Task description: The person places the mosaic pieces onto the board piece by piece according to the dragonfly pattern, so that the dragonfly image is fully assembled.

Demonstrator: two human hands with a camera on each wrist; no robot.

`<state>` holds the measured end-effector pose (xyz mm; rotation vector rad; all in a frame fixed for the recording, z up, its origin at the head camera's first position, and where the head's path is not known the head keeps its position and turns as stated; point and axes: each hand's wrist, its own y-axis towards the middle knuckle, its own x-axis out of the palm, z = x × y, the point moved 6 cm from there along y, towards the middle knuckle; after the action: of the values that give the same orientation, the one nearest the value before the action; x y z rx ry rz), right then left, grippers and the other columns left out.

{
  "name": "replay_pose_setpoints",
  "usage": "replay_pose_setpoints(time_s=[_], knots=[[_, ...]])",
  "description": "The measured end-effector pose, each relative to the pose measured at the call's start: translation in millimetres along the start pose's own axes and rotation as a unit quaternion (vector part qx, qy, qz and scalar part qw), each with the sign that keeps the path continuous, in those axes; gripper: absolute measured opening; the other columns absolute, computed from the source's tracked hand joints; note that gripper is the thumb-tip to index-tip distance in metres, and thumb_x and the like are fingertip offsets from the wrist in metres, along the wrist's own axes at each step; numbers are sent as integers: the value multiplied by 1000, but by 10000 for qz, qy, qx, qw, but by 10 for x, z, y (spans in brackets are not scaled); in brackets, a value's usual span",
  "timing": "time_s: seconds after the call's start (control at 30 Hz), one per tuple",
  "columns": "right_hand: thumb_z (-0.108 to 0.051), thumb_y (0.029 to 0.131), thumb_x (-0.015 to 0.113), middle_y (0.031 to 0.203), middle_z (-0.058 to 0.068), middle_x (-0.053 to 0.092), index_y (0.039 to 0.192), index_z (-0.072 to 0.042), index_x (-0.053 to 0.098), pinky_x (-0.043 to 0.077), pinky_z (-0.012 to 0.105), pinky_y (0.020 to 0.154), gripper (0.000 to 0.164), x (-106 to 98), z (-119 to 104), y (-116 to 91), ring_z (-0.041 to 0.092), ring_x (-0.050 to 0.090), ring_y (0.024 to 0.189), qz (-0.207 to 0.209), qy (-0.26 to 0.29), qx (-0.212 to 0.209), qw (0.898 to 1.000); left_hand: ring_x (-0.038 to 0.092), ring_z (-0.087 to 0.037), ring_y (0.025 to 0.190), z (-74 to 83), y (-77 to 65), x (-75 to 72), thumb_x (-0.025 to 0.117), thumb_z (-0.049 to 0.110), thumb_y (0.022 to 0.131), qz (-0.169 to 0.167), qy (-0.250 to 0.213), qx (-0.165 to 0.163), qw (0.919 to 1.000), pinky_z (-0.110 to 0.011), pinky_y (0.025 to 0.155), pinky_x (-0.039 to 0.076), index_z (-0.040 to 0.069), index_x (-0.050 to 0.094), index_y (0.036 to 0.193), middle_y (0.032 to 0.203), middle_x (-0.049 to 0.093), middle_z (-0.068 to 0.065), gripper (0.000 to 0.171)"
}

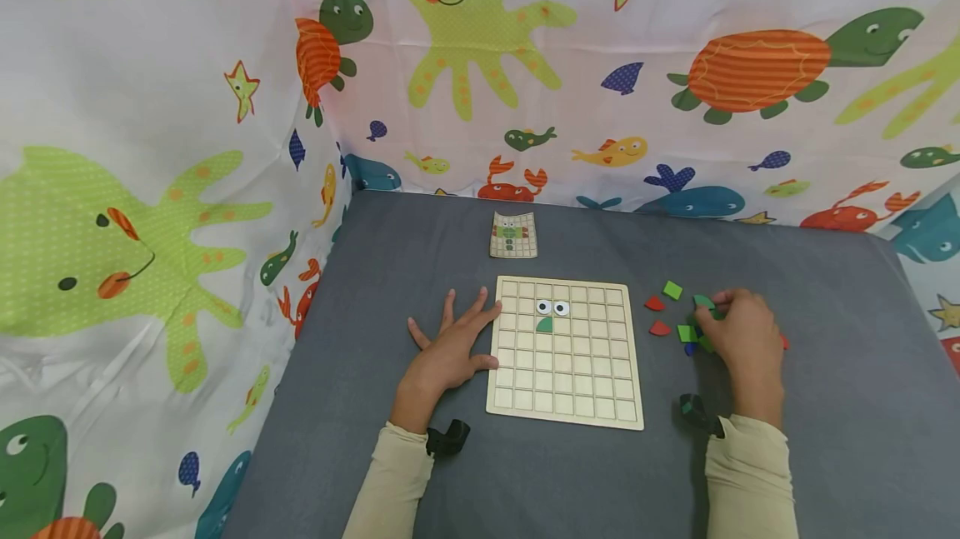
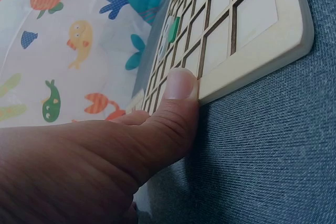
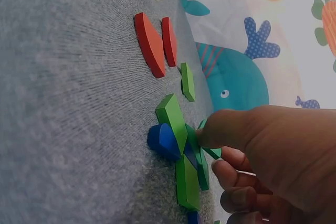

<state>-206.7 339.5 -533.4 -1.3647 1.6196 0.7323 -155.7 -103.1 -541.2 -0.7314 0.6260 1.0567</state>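
Observation:
A square wooden grid board point(image 1: 562, 389) lies on the grey cloth. Two round googly-eye pieces point(image 1: 552, 307) and a dark green quarter-round piece point(image 1: 545, 325) sit in its cells. With fingers spread, my left hand point(image 1: 444, 357) rests at the board's left edge; in the left wrist view its thumb point(image 2: 179, 88) presses on the rim. My right hand point(image 1: 742, 339) is over the loose pieces to the right, where its thumb and fingers pinch a dark green quarter-round piece point(image 3: 213, 152). Light green squares point(image 3: 171, 116) and a blue piece point(image 3: 164, 141) lie by the thumb.
Red pieces point(image 1: 655, 303) and a light green square point(image 1: 672, 290) lie between board and right hand. Behind the board is a small pattern card point(image 1: 513, 249) showing a figure on a grid. A sea-animal curtain point(image 1: 525, 64) borders the grey surface at the back and left.

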Motion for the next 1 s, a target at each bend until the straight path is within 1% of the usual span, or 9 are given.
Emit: replay_pose_setpoints(time_s=[0.2,0.33,0.5,0.73,0.83,1.0], knots=[[-36,104,65,119,25,70,124,1,64,52,52,66,43,-19,3,-31,41,66,96,120,41,192,9997,-12,-38,163,-4,-10,-3,82,33,89,1,-16,-12,10000,-87,106,-24,33,36,167,177,17,5,91],[-38,105,65,119,25,71,121,0,67,48,45,61,41,-62,-42,-80,38,65,91,106,110,237,9996,-12,-37,163,-9,-13,-11,82,32,89,31,-24,-32,10000,-87,106,-24,33,36,167,177,17,5,91],[-39,105,65,117,24,73,118,-2,70,46,34,58,40,-96,-139,-180,33,65,87,105,228,172,9995,-11,-37,163,-11,-1,-11,82,33,89,44,7,-15,10000,-87,106,-23,33,35,167,177,17,5,91],[-40,103,70,114,23,71,116,-2,73,46,32,56,40,-28,-350,-318,27,60,76,132,511,-51,9986,-13,-35,163,-10,10,-5,81,35,89,-1,76,-35,10000,-86,107,-24,36,33,168,177,15,8,92],[-38,103,70,113,20,72,116,-3,73,47,33,57,38,29,-472,-393,27,62,78,172,711,-144,9972,-13,-35,163,-13,5,1,82,35,89,-15,83,-47,10000,-86,106,-24,36,34,168,177,15,8,92],[-34,103,71,110,20,75,114,-4,73,50,32,59,32,107,-695,-510,34,69,86,403,955,-417,9937,-13,-35,163,-18,4,2,81,35,90,-18,52,-41,10000,-86,107,-24,36,33,168,177,14,8,92]])
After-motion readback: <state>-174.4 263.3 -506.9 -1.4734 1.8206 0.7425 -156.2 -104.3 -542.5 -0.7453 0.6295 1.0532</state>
